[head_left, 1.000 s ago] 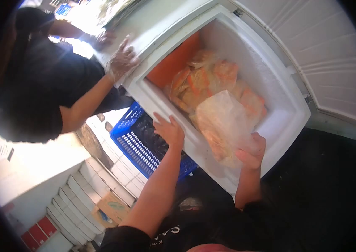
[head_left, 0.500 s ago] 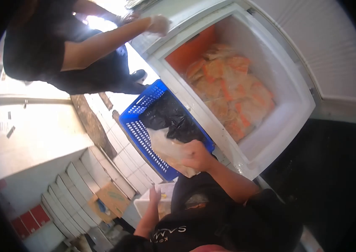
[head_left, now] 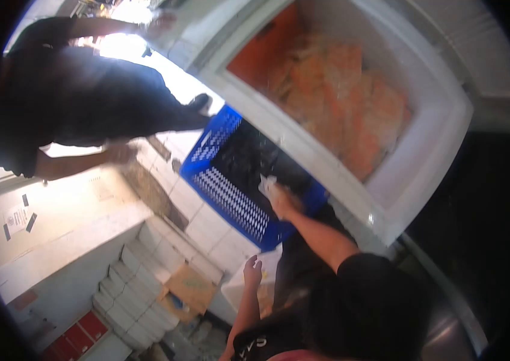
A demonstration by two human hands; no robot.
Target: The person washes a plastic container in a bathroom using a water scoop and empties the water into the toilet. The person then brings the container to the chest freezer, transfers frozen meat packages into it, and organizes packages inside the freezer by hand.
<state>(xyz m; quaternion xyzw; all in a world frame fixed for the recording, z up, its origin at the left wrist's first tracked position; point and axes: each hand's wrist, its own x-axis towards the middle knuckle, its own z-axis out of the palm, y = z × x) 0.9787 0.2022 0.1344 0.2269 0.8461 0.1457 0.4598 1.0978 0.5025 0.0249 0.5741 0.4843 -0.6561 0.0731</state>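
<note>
My right hand [head_left: 282,203] reaches into the blue plastic crate [head_left: 211,207] with its fingers closed on a small whitish piece [head_left: 268,185], which looks like a bit of plastic bag; blur hides the rest. Black plastic [head_left: 246,153] lines the crate below it. Lower down, my left hand [head_left: 253,272] holds nothing, its fingers apart, beside a white tub [head_left: 236,293]. Right of the crate stands an open chest freezer [head_left: 351,207], with several flat, clear-wrapped orange and tan packs [head_left: 342,102] piled inside.
Another person [head_left: 86,90] in dark clothes stands at the upper left, arms spread. A pale cabinet [head_left: 80,222] and a cardboard piece [head_left: 192,289] lie to the left. The freezer's rim borders the crate. White floor tiles [head_left: 204,225] show beyond the crate.
The large pale plastic bag in my right hand no longer shows; only a small whitish piece does. My left hand appears farther right in view. The other person has turned and lowered one arm.
</note>
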